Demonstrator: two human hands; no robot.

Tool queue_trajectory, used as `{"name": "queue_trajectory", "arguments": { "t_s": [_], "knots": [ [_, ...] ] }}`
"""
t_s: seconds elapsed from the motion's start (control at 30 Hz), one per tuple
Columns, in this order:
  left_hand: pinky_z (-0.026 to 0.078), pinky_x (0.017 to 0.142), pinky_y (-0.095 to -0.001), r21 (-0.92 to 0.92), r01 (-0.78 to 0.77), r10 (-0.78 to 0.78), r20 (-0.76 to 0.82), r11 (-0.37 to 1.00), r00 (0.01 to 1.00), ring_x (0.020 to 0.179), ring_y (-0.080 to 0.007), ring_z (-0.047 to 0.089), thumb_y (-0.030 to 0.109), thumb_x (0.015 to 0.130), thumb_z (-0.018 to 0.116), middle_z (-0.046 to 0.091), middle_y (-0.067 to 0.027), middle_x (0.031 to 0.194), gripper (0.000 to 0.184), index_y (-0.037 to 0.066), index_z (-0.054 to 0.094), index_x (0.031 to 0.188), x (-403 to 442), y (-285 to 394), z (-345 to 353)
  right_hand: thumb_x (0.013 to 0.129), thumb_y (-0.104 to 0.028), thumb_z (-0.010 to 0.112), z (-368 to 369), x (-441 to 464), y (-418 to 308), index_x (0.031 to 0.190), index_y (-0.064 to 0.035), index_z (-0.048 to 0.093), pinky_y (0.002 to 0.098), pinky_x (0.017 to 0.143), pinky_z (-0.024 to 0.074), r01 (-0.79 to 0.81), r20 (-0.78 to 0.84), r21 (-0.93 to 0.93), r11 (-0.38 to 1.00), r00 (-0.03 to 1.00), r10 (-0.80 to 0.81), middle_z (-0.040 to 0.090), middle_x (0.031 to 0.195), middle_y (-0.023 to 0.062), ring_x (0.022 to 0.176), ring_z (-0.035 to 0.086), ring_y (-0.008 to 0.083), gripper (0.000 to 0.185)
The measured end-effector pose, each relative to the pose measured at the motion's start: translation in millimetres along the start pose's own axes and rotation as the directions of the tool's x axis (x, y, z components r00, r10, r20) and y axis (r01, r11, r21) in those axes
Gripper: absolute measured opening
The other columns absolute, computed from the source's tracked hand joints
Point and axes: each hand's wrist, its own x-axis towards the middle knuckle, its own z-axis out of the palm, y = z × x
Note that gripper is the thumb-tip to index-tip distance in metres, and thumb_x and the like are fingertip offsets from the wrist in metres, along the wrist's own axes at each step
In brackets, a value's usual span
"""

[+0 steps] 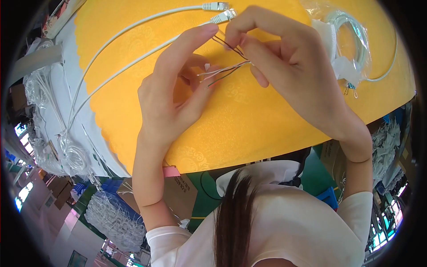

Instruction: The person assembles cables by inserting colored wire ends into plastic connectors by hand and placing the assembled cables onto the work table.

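Note:
Several thin wires [229, 68], some dark and some pale, fan out to the left from my right hand [289, 62]. The thumb and fingers of that hand are closed on them, and the pinch itself is partly hidden. My left hand [171, 89] is open on the other side, its index finger and thumb spread wide apart. Its index fingertip is by the end of the upper dark strands, and its thumb is close to the lower wire ends. Whether it touches them I cannot tell. Behind the hands lie two white network cables with clear plugs [223, 16].
A yellow cloth [231, 120] covers the table. At the right lies a coiled white cable [349, 33] in clear plastic. Bagged cables [75, 153] rest on the pale surface at the left. Below the table edge are a cardboard box [178, 196] and a heap of white pieces [115, 218].

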Motion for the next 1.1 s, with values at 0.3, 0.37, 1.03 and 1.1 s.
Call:
{"name": "queue_trajectory", "arguments": {
  "t_s": [0.3, 0.37, 1.03, 1.1],
  "knots": [
    [0.050, 0.061, -0.0262, 0.010, -0.005, 0.005, -0.012, 1.000, 1.000, 0.073, -0.0197, 0.060, -0.014, 0.065, 0.057, 0.048, -0.0147, 0.112, 0.061, 0.000, 0.031, 0.119, -0.5, 0.8, -0.3, 0.084, -0.003, 0.045, 19.0, -3.7, 12.5, 0.092, 0.0013, 0.057, 0.0166, 0.047, 0.0330, 0.106, -0.253, 0.096, 0.990, 0.964, -0.079, 0.060, 0.087, 0.0056, 0.052, 0.040, 0.0039, 0.015],
    [0.050, 0.061, -0.0261, 0.001, 0.000, 0.000, 0.007, 1.000, 1.000, 0.074, -0.0198, 0.061, -0.014, 0.065, 0.057, 0.049, -0.0150, 0.110, 0.061, 0.000, 0.031, 0.118, -0.6, 0.9, -0.6, 0.084, -0.004, 0.046, 17.3, -3.3, 14.5, 0.092, 0.0012, 0.057, 0.0163, 0.048, 0.0333, 0.112, -0.239, 0.117, 0.987, 0.968, -0.082, 0.060, 0.083, 0.0045, 0.052, 0.041, 0.0038, 0.015],
    [0.045, 0.051, -0.0197, -0.531, 0.346, -0.496, -0.167, 0.773, 0.852, 0.057, -0.0121, 0.058, -0.003, 0.080, 0.053, 0.059, -0.0098, 0.079, 0.018, -0.002, 0.048, 0.097, -2.7, 13.1, 11.6, 0.074, 0.002, 0.059, 21.9, -5.0, 7.0, 0.101, 0.0002, 0.053, 0.0139, 0.057, 0.0388, -0.028, -0.277, 0.060, 0.998, 0.960, 0.044, 0.055, 0.091, 0.0020, 0.070, 0.050, 0.0018, 0.028],
    [0.046, 0.052, -0.0206, -0.589, 0.354, -0.529, -0.149, 0.726, 0.835, 0.059, -0.0136, 0.058, -0.003, 0.081, 0.052, 0.059, -0.0105, 0.079, 0.016, -0.002, 0.048, 0.097, -2.1, 14.7, 13.1, 0.072, 0.003, 0.060, 20.9, -4.7, 7.6, 0.102, 0.0007, 0.052, 0.0135, 0.059, 0.0398, -0.052, -0.246, 0.045, 0.998, 0.967, 0.062, 0.054, 0.092, 0.0021, 0.074, 0.052, 0.0020, 0.031]
  ]
}}
